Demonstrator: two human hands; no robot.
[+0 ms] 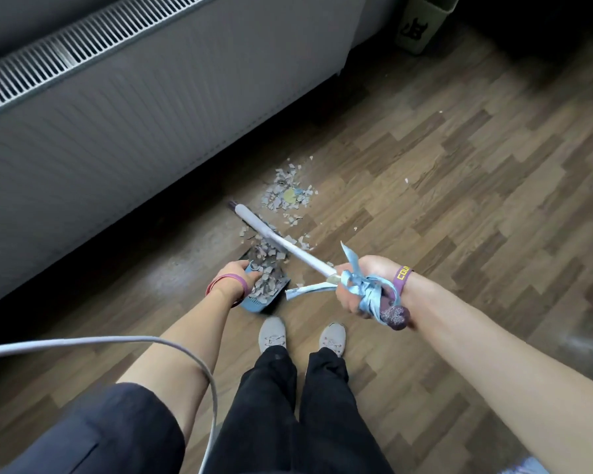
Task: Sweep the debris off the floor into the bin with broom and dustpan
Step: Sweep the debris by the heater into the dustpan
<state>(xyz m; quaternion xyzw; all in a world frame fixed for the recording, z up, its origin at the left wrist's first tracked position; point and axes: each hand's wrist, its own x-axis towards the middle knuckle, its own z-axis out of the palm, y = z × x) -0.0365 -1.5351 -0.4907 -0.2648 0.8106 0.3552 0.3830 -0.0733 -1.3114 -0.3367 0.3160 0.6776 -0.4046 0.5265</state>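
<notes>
Beside the radiator (151,114), the left hand (235,273) gripped the blue dustpan (252,304), already part-filled, on the floor (459,200); the right hand (356,289) clenched the ribboned broom (288,248) handle. More debris (288,195) lay just beyond, the bin (421,25) well apart

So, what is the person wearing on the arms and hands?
No gloves on the left hand or right hand. Left wrist: a thin red band and a magenta wristband. Right wrist: a purple wristband with yellow lettering. Dark short sleeve on the left arm.
</notes>
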